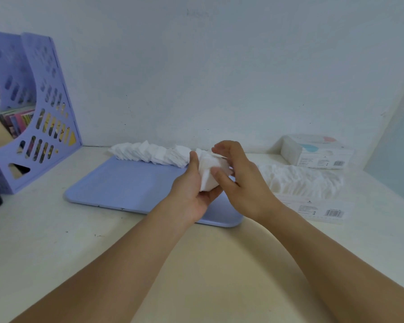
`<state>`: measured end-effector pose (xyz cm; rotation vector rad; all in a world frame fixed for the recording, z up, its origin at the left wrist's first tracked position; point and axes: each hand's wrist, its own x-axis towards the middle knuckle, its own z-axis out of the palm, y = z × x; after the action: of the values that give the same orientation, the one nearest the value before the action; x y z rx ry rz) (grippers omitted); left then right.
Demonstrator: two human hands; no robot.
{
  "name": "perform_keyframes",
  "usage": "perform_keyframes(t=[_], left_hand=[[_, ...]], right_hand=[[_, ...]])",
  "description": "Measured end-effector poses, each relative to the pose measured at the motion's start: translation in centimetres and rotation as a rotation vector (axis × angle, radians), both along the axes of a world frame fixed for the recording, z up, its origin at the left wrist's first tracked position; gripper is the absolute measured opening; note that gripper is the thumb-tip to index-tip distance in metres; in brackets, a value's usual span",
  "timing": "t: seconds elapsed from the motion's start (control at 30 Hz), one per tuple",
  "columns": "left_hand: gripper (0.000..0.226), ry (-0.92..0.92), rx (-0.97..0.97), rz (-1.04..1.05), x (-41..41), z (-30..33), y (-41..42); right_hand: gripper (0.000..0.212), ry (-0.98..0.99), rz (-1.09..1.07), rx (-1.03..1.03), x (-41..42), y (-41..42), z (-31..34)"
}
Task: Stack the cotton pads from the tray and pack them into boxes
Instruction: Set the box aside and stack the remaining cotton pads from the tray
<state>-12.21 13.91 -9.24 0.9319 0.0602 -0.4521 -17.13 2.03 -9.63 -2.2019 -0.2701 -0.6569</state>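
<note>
Holding a small stack of cotton pads [208,174] over the blue tray [126,183], my left hand [191,192] cups it from below and my right hand [240,180] pinches its side, so both hands are close together. A row of loose pads [149,153] lies along the tray's far edge. An open box [310,194] full of pads sits right of the tray, with a closed box [317,152] behind it.

Light: soft, even, cool | Shadows: faint on counter [56,229] | Glare: none | Focus: slightly soft overall | Edges: wide-angle bending was visible
</note>
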Motion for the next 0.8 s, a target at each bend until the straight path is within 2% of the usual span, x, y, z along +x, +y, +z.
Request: perform_keyframes(t=[0.07,0.17,0.23,0.3,0.37,0.47,0.57,0.7,0.8], left_hand=[[0.055,-0.145,0.18,-0.029,-0.5,0.0,-0.3],[0.053,-0.411,0.389,-0.109,-1.2,0.0,-0.6],[0.054,-0.43,0.377,-0.184,-1.1,-0.3,-0.7],[0.057,-0.435,0.342,-0.246,-0.6,-0.8,-0.7],[0.058,-0.476,0.322,-0.316,0.0,-1.1,-0.6],[0.063,-0.523,0.331,-0.426,0.5,-0.9,0.0],[0.06,-0.482,0.332,-0.453,1.0,-1.2,0.1],[0.035,-0.508,0.372,-0.378,1.9,-1.0,1.2],[0.022,-0.376,0.294,-0.067,3.3,-0.4,3.1]], right_hand=[[0.044,0.078,0.024,0.056,-0.1,0.4,-0.2],[0.036,0.084,0.0,0.109,0.2,0.5,-0.3],[0.038,0.155,0.019,0.26,0.0,0.9,0.1],[0.048,0.239,0.028,0.426,-0.4,1.6,0.5],[0.056,0.24,0.003,0.548,-0.5,2.1,0.7],[0.058,0.174,-0.08,0.613,0.1,2.5,0.8],[0.057,0.123,-0.147,0.618,0.9,2.8,0.1],[0.054,0.076,-0.181,0.578,1.8,3.2,-0.4],[0.053,0.055,-0.197,0.502,2.8,2.8,-0.1]])
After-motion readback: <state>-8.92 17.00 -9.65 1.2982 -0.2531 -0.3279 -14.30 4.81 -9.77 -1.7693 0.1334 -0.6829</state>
